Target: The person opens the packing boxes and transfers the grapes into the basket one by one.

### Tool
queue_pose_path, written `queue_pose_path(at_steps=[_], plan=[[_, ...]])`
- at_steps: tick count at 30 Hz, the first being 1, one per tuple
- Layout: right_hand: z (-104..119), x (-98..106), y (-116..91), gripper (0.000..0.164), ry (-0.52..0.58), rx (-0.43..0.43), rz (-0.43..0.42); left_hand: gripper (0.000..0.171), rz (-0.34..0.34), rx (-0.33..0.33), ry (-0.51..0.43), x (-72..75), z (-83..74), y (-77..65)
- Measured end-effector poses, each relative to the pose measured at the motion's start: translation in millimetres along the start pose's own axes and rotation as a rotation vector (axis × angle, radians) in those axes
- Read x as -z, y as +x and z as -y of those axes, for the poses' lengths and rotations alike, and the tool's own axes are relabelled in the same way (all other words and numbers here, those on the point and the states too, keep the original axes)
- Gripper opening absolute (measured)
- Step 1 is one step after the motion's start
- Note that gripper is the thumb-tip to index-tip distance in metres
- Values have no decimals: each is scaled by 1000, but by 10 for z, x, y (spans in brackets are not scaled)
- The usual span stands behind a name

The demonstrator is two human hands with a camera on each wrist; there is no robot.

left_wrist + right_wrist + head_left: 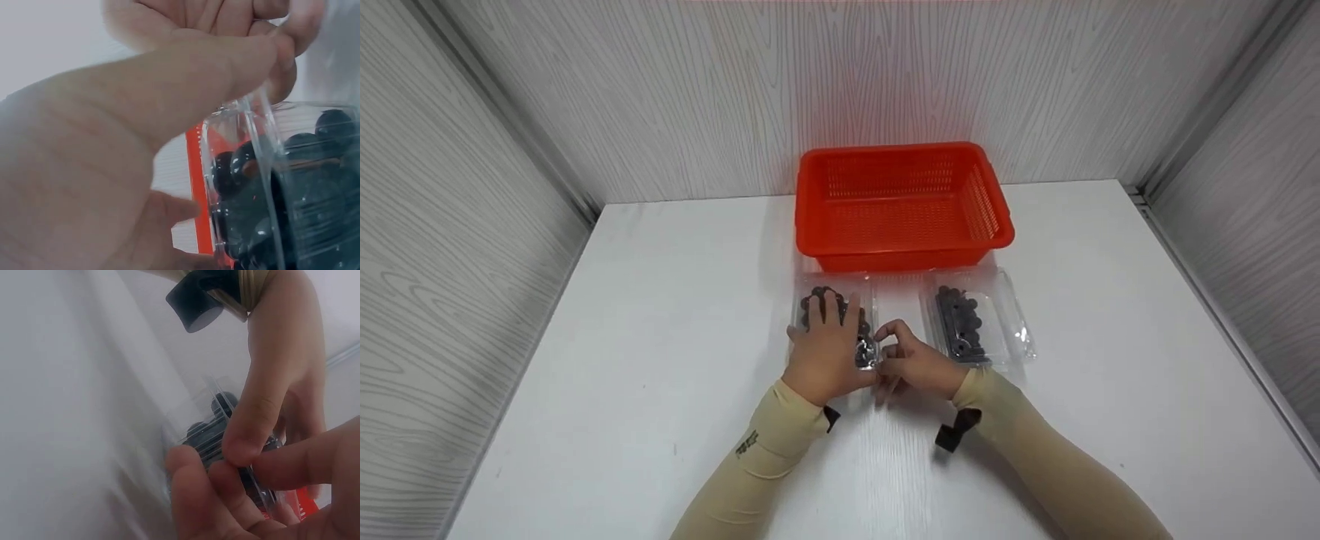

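My left hand (825, 352) lies spread with straight fingers over a clear plastic box (868, 364) of dark round grapes (819, 291). Its thumb stretches toward the box's near right corner. At that corner my right hand (915, 365) has its fingers bent and pinches the box's edge. Both hands meet at the clear rim (264, 132) in the left wrist view, with the grapes (225, 169) showing through the plastic wall. From the right wrist view, the right fingers (194, 489) sit along the rim, beside the left thumb (247, 439).
Right of my hands, a second clear box (997, 300) holds more dark grapes (960, 322), with a loose plastic flap on its right side. A red slotted basket (900, 262) stands behind both boxes on the white table (682, 315). Pale wood-grain panels (675, 97) enclose the table.
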State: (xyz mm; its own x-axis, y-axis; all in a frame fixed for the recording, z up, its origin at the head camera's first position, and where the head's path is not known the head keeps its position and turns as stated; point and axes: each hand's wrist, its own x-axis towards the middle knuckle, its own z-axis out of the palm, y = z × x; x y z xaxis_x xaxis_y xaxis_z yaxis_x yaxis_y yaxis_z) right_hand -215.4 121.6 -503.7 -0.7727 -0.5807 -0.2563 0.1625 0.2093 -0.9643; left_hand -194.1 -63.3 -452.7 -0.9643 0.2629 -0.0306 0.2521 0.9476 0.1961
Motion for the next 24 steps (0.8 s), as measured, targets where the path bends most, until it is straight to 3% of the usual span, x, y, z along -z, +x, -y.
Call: queue_pose_path(at_steps=[9,15,24], plan=[[-11,8,5,51,-16,58,-24,104,-52,2,20,5,0,-1],[-19,-10,-3,45,-39,71,-48,107,-55,-15,61,-8,-30,-21],[-24,17,16,36,-57,70,-10,106,-39,-72,10,15,24,-3]])
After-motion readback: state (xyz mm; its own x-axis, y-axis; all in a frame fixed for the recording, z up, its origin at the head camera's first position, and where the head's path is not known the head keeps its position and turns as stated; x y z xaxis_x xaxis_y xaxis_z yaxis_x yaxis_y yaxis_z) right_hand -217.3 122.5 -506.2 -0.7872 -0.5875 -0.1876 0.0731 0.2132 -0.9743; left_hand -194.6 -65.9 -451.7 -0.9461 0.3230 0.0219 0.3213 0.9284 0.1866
